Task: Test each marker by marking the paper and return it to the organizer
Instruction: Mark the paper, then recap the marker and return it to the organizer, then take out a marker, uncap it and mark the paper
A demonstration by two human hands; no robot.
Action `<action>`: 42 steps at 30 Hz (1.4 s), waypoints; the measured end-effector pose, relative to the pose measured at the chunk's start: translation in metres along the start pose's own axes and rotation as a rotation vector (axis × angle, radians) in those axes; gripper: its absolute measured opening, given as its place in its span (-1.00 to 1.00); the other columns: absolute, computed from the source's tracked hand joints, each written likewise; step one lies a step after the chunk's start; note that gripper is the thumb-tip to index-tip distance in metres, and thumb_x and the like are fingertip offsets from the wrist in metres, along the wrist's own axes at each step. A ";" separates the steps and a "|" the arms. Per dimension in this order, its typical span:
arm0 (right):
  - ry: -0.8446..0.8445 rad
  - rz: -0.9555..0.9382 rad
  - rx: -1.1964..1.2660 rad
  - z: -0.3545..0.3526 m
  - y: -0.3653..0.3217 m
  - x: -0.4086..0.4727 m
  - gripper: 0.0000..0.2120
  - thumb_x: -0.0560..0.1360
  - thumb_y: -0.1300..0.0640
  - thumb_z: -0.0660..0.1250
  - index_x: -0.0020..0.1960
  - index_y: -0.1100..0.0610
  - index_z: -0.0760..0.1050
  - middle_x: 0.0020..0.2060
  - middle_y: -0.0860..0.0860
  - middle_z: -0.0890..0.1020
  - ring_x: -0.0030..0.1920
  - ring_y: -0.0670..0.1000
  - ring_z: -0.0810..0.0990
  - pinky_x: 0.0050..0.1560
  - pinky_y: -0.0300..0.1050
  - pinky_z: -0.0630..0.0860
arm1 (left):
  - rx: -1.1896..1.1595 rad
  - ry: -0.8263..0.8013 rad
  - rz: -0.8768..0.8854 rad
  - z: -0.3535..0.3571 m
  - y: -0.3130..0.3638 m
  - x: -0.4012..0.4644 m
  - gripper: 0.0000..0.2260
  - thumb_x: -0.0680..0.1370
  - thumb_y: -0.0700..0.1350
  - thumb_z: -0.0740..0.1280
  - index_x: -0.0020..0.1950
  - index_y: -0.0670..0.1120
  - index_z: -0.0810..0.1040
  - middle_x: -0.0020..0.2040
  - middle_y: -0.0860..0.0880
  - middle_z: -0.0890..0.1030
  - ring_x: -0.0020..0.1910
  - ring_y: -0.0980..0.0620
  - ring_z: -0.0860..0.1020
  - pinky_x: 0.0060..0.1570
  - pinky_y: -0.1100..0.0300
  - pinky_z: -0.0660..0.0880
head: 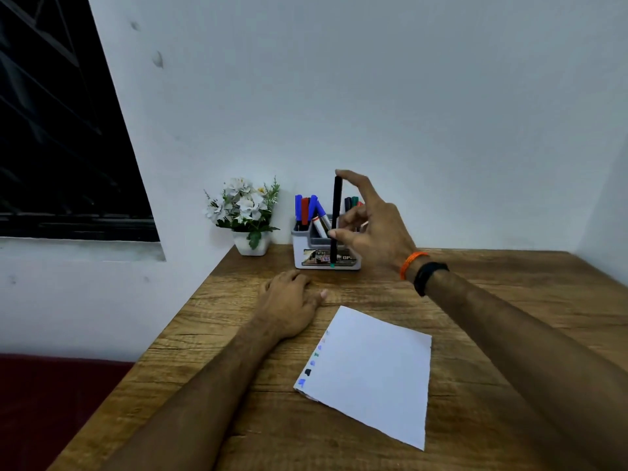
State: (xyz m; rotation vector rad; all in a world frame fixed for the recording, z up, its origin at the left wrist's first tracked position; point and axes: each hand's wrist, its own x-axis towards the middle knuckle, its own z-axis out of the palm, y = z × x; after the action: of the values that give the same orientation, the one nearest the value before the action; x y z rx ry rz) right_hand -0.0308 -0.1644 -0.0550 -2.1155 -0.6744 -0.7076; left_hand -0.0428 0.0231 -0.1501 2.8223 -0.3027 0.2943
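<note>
While the right hand hangs in front of the organizer, its fingers are spread wide yet pinch a slim black marker — the index tip sits on the top end and the thumb presses the lower barrel. The marker stands upright, its small green tip pointing down in front of the organizer's label; whether it touches the organizer I cannot tell. The other fingers curl loosely to the right of the barrel and cover part of the organizer's right side.

The left hand lies palm down on the desk, fingers together and relaxed, holding nothing, just near of the organizer and left of the paper.

The organizer is grey-white and stands at the far edge of the desk against the wall. Blue and red markers stand in its left part, one leans in the middle, and dark and green caps show behind the right hand.

The paper lies flat on the near desk, turned at an angle, with a row of small coloured test marks — blue, black, green — along its left edge.

A white pot of white flowers stands left of the organizer, close beside it. The right wrist wears an orange thread and a black band.
</note>
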 end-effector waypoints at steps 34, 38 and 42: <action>0.158 0.123 -0.109 0.038 0.032 0.049 -0.73 0.45 0.23 0.39 0.13 0.04 0.62 -0.17 -0.12 0.65 -0.21 -0.11 0.60 -0.01 -0.11 0.61 | -0.010 -0.018 -0.024 -0.003 0.001 0.000 -0.47 0.58 0.27 0.10 0.43 0.00 0.36 0.47 -0.04 0.33 0.47 -0.03 0.24 0.45 -0.11 0.12; 0.215 0.220 -0.135 0.021 0.052 0.036 -0.84 0.46 0.22 0.39 0.01 0.07 0.65 -0.18 -0.06 0.69 -0.27 -0.18 0.55 -0.10 -0.25 0.58 | 0.007 -0.036 -0.021 -0.005 0.003 0.001 -0.48 0.59 0.25 0.10 0.44 -0.01 0.36 0.48 -0.04 0.32 0.48 -0.03 0.23 0.46 -0.12 0.12; 0.221 0.301 -0.195 0.011 0.070 0.025 -0.89 0.47 0.19 0.39 -0.02 0.07 0.65 -0.19 -0.10 0.66 -0.28 -0.17 0.56 -0.06 -0.17 0.59 | -0.025 -0.030 0.037 -0.005 0.011 0.000 -0.52 0.61 0.21 0.10 0.45 0.01 0.36 0.49 -0.02 0.31 0.48 -0.01 0.22 0.47 -0.12 0.11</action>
State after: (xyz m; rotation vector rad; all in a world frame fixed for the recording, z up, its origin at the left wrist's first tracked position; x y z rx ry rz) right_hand 0.0359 -0.1878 -0.0795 -2.2078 -0.1665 -0.8472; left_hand -0.0458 0.0140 -0.1428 2.8017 -0.3631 0.2544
